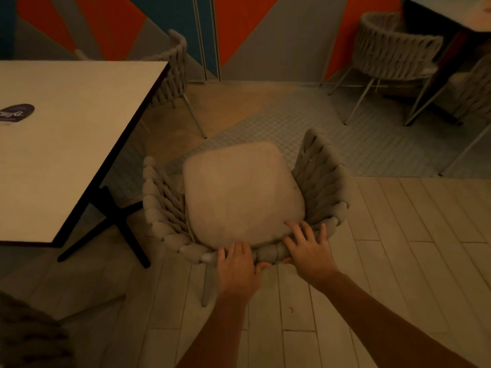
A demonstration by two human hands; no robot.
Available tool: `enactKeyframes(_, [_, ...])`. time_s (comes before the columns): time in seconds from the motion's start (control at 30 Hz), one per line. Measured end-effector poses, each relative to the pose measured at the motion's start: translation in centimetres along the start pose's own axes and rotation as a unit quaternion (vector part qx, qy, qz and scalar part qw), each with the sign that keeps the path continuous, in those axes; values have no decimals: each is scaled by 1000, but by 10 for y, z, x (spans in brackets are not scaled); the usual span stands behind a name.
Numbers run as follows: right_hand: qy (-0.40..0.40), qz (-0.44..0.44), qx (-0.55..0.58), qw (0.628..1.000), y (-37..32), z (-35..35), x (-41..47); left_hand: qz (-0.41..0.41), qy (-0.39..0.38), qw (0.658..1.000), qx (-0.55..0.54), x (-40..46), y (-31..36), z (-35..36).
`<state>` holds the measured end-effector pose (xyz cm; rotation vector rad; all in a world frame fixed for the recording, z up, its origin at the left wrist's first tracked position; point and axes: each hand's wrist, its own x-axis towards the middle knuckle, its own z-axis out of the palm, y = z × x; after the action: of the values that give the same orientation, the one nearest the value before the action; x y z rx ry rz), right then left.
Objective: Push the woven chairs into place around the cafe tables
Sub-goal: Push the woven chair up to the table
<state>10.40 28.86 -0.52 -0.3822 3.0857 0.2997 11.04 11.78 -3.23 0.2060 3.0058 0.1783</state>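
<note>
A beige woven chair (240, 192) with a pale seat cushion stands on the floor right in front of me, its back rail toward me. My left hand (236, 266) is wrapped over the top of that back rail, thumb underneath. My right hand (308, 248) lies on the rail just to the right, fingers spread over the weave and thumb under it. The white cafe table (66, 144) with a dark edge and black cross base stands to the left of the chair. The chair sits off the table's right corner, apart from it.
Another woven chair (172, 73) is tucked at the table's far right side. A third woven chair (393, 59) stands at a dark table (462, 17) at the back right. A woven piece (26, 333) shows at the bottom left. A painted wall runs behind.
</note>
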Motion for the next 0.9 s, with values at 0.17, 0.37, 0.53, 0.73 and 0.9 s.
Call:
enactKeyframes(0.17, [-4,-16,-2,1000,11,3,-3,-21,6,1000,-5,-5,14,1])
enactKeyframes(0.37, [-23,-32,21,999,29,10,5,-40,11,999,-11,1,30,3])
enactKeyframes(0.53, [-37,-51,48,997,50,30,20,-58,8,998,-16,16,46,5])
enactKeyframes(0.73, [-50,-59,48,996,76,32,38,-71,31,997,-27,33,64,7])
enactKeyframes(0.9, [-46,-60,56,996,90,32,49,-84,31,996,-27,49,75,7])
